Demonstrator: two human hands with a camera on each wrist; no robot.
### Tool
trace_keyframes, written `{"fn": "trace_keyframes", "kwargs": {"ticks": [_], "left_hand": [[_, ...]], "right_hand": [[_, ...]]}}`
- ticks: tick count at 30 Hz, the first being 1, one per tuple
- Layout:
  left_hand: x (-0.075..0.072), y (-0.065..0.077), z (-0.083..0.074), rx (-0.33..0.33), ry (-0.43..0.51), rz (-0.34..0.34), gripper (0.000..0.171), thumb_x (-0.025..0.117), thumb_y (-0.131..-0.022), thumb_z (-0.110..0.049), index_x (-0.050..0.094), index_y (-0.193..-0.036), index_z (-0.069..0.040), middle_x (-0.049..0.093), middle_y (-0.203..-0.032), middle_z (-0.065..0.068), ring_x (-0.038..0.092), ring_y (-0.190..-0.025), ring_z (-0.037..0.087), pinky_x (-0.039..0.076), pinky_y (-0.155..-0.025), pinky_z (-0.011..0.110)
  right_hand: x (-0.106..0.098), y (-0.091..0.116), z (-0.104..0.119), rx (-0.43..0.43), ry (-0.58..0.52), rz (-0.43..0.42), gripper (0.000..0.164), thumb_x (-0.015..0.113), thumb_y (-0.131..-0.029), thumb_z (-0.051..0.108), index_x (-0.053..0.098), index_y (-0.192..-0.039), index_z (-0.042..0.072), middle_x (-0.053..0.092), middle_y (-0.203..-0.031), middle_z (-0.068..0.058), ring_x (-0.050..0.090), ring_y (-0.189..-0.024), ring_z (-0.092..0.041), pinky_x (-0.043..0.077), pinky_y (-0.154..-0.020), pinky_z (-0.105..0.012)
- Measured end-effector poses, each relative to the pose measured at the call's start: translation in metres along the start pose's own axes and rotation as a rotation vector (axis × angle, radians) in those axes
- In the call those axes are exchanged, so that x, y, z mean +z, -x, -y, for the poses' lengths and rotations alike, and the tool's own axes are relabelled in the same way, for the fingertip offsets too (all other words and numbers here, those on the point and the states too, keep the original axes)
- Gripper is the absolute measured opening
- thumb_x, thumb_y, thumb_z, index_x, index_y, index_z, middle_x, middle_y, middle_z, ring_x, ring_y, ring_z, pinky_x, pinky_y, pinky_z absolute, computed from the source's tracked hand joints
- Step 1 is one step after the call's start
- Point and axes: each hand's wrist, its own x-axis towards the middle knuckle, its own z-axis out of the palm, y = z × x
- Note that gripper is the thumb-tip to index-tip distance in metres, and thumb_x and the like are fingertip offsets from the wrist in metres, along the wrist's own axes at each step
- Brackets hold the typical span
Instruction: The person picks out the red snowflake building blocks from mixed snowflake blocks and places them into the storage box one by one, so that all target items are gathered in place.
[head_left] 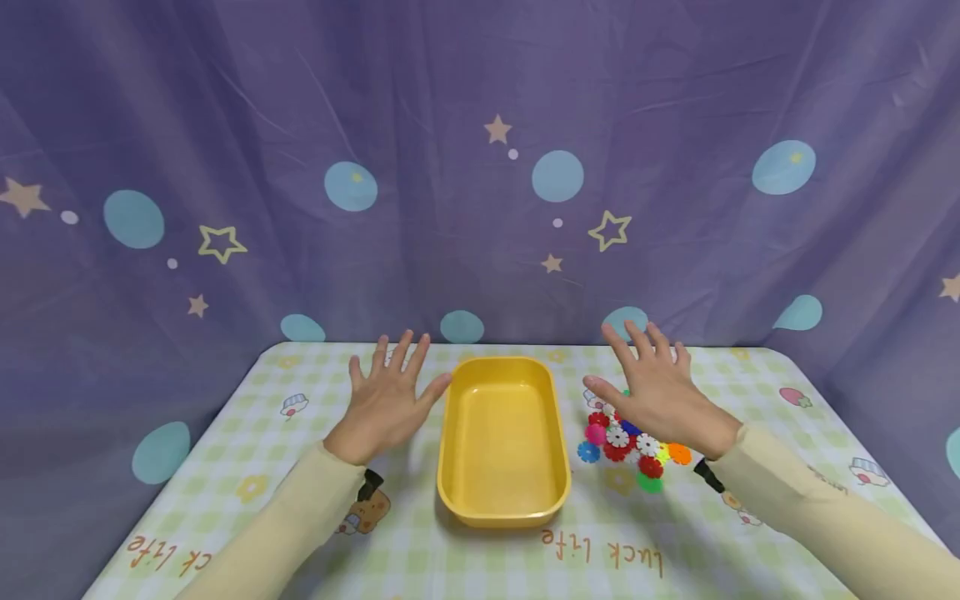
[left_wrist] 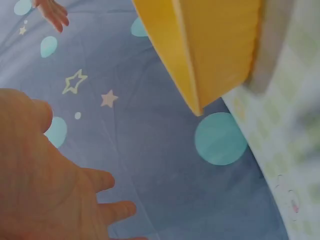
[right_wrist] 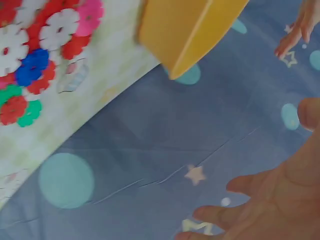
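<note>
A yellow rectangular tray [head_left: 504, 512] with rounded corners stands in the middle of the table, nothing inside it. Left of it my left hand [head_left: 386, 412] hovers with fingers spread, the thumb near the tray's rim. My right hand [head_left: 663, 398] is held spread above a pile of colourful notched plastic discs [head_left: 617, 437], partly covering them. Red, white, blue, pink, green, orange and yellow discs lie loosely together, some overlapping. Both hands hold nothing. The right wrist view shows the discs [right_wrist: 59, 30] close up, with the tray [right_wrist: 175, 35] beside them.
A green-and-white checked tablecloth [head_left: 247, 433] with printed cakes and lettering covers the table. Behind the far edge hangs a purple curtain [head_left: 420, 250] with stars and balloons. Dark straps show at both wrists below the sleeves.
</note>
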Motion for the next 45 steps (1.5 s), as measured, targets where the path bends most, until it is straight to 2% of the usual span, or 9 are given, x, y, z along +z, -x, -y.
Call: {"fn": "trace_keyframes", "kwargs": {"ticks": [3,6,10,14,17,21,27,36,45], "left_hand": [[0.007,0.001,0.006,0.014,0.018,0.011,0.071,0.029,-0.097,-0.059,0.021,-0.152,-0.014,0.02,-0.153,0.015,0.009,-0.138,0.041,0.004,-0.1,0.068],[0.017,0.001,0.014,0.057,0.07,0.06,0.063,0.038,-0.1,-0.048,0.026,-0.151,-0.013,0.031,-0.147,0.016,0.02,-0.133,0.043,0.018,-0.096,0.064],[0.035,0.002,0.026,0.115,0.19,0.172,0.059,0.039,-0.101,-0.043,0.025,-0.151,-0.016,0.033,-0.146,0.011,0.023,-0.134,0.039,0.018,-0.098,0.065],[0.051,0.005,0.034,0.169,0.324,0.232,0.058,0.04,-0.101,-0.041,0.023,-0.151,-0.017,0.031,-0.148,0.004,0.021,-0.136,0.033,0.014,-0.102,0.066],[0.059,0.008,0.035,0.212,0.394,0.24,0.057,0.041,-0.102,-0.04,0.023,-0.151,-0.017,0.029,-0.15,0.0,0.02,-0.137,0.03,0.018,-0.104,0.06],[0.063,0.009,0.034,0.235,0.423,0.231,0.057,0.04,-0.102,-0.04,0.023,-0.151,-0.018,0.026,-0.15,-0.003,0.018,-0.139,0.027,0.023,-0.106,0.053],[0.065,0.008,0.035,0.241,0.437,0.227,0.057,0.039,-0.102,-0.041,0.022,-0.151,-0.018,0.026,-0.151,-0.002,0.017,-0.139,0.026,0.021,-0.108,0.051],[0.065,0.007,0.036,0.245,0.428,0.23,0.061,0.036,-0.101,-0.047,0.022,-0.151,-0.016,0.026,-0.151,-0.001,0.022,-0.136,0.021,0.025,-0.107,0.047],[0.065,0.007,0.036,0.237,0.432,0.233,0.057,0.042,-0.102,-0.036,0.023,-0.151,-0.014,0.027,-0.15,0.0,0.023,-0.136,0.022,0.025,-0.107,0.047]], "right_hand": [[0.003,-0.002,-0.014,-0.018,-0.032,0.016,0.08,0.039,-0.093,0.062,0.02,-0.152,0.012,0.012,-0.152,-0.024,0.008,-0.135,-0.048,0.005,-0.098,-0.07],[0.008,-0.004,-0.034,-0.082,-0.054,0.069,0.065,0.053,-0.095,0.045,0.036,-0.145,0.008,0.025,-0.146,-0.025,0.022,-0.129,-0.047,0.016,-0.097,-0.067],[0.022,-0.009,-0.066,-0.153,-0.128,0.204,0.043,0.067,-0.09,0.017,0.056,-0.13,0.004,0.047,-0.128,-0.022,0.043,-0.114,-0.04,0.035,-0.095,-0.057],[0.042,-0.013,-0.095,-0.097,-0.231,0.285,0.034,0.066,-0.088,0.003,0.061,-0.121,0.0,0.059,-0.116,-0.015,0.055,-0.103,-0.034,0.046,-0.087,-0.048],[0.056,-0.015,-0.111,-0.033,-0.263,0.28,0.032,0.067,-0.087,0.003,0.063,-0.118,-0.001,0.062,-0.11,-0.011,0.058,-0.098,-0.031,0.049,-0.083,-0.046],[0.066,-0.017,-0.121,-0.002,-0.254,0.237,0.03,0.072,-0.084,0.011,0.066,-0.112,0.001,0.063,-0.103,-0.007,0.058,-0.092,-0.026,0.048,-0.082,-0.045],[0.07,-0.019,-0.12,-0.003,-0.236,0.19,0.026,0.076,-0.081,0.013,0.069,-0.104,0.003,0.064,-0.096,-0.004,0.055,-0.082,-0.021,0.048,-0.077,-0.042],[0.075,-0.019,-0.117,0.07,-0.279,0.143,0.025,0.076,-0.081,0.016,0.069,-0.1,0.002,0.062,-0.08,0.0,0.053,-0.068,-0.016,0.048,-0.067,-0.033],[0.08,-0.019,-0.12,0.044,-0.264,0.158,0.029,0.07,-0.087,0.013,0.065,-0.115,0.007,0.058,-0.072,0.001,0.049,-0.058,-0.015,0.045,-0.058,-0.031]]}}
